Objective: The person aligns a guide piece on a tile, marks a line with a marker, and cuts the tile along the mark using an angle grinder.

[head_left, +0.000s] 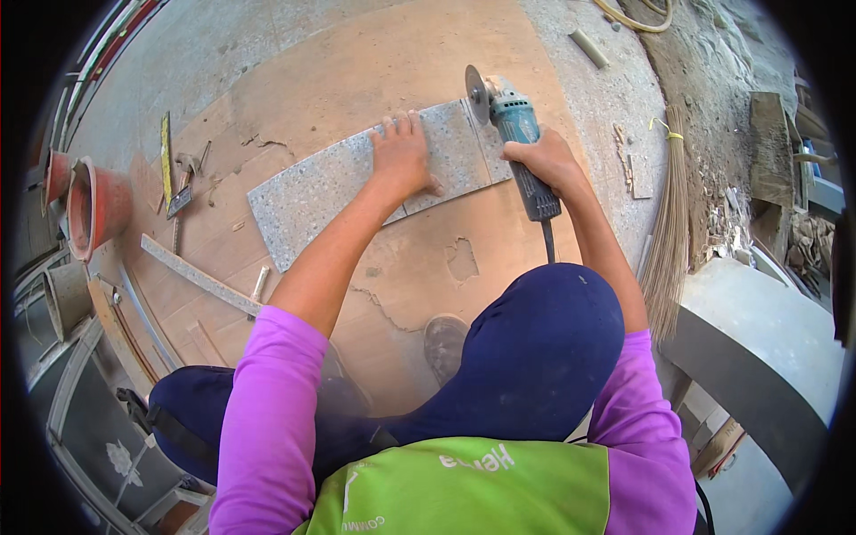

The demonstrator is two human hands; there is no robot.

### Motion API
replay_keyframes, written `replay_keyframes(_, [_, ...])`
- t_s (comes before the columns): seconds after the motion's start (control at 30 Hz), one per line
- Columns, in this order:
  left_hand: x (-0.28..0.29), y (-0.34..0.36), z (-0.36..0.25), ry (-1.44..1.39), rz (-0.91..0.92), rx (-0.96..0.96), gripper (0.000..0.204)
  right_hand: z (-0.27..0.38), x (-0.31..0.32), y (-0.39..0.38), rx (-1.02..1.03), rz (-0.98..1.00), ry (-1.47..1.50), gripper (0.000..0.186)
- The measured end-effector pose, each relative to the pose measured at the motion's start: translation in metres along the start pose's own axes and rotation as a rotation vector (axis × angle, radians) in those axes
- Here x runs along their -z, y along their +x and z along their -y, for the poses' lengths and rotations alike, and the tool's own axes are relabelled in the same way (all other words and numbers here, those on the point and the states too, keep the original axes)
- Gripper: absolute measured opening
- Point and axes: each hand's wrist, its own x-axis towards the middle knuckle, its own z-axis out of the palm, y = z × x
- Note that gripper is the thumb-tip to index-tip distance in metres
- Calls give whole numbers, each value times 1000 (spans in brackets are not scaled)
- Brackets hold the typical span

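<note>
A long grey speckled tile (321, 192) lies slantwise on a brown board in front of me. My left hand (401, 156) rests on it, fingers spread toward the far edge and thumb pointing right. Wrapped around the body of a teal and black angle grinder (517, 122) is my right hand (546, 160). The thin grinder disc (478, 94) stands upright at the tile's far right corner, by a line running across the tile. Whether the disc touches the tile, I cannot tell. A dark power cord (548, 241) runs from the grinder back toward my knee.
The brown board (357, 53) covers the floor. To the left are orange buckets (96, 209), a yellow level (166, 156), a hammer (187, 165) and a narrow strip (196, 275). A straw broom (673, 232) and a white curved slab (767, 330) stand right. My shoe (443, 346) is below the tile.
</note>
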Motion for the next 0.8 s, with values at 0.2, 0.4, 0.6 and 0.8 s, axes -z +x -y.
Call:
replay_keyframes(0.2, [3,1,-4,17,41,14,146,-26,15,-52,-18,-42,-62,62])
replay_keyframes(0.4, [0,3,1,50,24,7,145,-49,12,-98,-74,-43,-129,59])
replay_keyframes(0.6, [-4,3,0,88,-8,8,147,-49,5,-124,-212,47,-43,52])
replay_keyframes(0.8, [-5,4,-3,105,-14,2,147,-57,0,-128,-201,38,-48,48])
